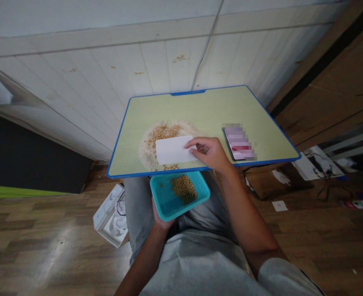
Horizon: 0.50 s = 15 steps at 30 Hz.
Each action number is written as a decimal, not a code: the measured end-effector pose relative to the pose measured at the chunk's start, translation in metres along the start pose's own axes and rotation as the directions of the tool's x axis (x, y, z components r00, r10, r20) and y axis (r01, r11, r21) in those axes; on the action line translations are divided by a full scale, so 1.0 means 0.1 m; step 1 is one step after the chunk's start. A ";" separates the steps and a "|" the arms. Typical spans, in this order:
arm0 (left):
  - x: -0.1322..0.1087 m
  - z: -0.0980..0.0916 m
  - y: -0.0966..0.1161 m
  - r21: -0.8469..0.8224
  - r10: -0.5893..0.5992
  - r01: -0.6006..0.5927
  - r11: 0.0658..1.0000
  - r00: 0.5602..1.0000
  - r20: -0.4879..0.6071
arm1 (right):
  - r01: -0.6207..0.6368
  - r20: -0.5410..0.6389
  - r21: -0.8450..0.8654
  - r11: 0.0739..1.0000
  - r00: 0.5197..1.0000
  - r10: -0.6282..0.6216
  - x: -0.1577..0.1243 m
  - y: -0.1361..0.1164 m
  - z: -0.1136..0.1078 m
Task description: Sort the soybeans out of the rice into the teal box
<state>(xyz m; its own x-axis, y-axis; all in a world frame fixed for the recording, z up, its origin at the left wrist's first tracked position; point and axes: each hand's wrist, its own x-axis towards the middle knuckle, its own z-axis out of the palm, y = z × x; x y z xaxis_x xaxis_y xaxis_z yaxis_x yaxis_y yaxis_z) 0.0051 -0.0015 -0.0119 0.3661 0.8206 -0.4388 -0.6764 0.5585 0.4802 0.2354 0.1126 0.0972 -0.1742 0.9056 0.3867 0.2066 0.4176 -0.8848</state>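
My right hand point(208, 151) pinches the right end of a white card point(173, 150), which is held over the front part of a small table point(231, 102). Around and partly under the card spreads a pile of white rice-like grains point(147, 153) mixed with yellowish, soybean-like beans point(163, 131). Some beans lie between the card and the table's front edge. Below that edge, my left hand point(163, 220) grips a turquoise plastic tub point(166, 209) by its near left side, its fingers mostly hidden beneath. Inside the tub is a heap of beans, with darker green ones toward the bottom.
A phone point(238, 142) with a blurred screen rests on the table's right side. On the wooden floor, an open white box point(110, 216) stands at left. A cardboard box point(268, 181) and a white paper square point(279, 206) are at right. A wall rises behind the table.
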 end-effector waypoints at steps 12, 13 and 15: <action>0.01 -0.03 0.03 -0.197 -0.065 0.083 0.977 0.993 0.096 | 0.029 0.013 -0.002 1.000 0.999 -0.029 0.00 -0.04 0.00; 0.01 -0.04 0.02 -0.200 -0.066 0.085 0.976 0.993 0.099 | 0.033 0.015 -0.005 0.999 0.999 -0.033 0.00 -0.04 0.00; 0.02 -0.06 0.03 -0.201 -0.067 0.089 0.976 0.991 0.113 | 0.038 0.017 -0.013 0.999 0.999 -0.038 0.00 -0.03 0.00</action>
<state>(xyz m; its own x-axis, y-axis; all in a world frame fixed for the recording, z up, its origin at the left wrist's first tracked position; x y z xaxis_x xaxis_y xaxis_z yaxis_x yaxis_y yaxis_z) 0.0000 0.0004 -0.0161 0.4804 0.7898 -0.3814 -0.7559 0.5933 0.2767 0.2351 0.1113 0.1004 -0.1984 0.8877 0.4155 0.2120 0.4528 -0.8661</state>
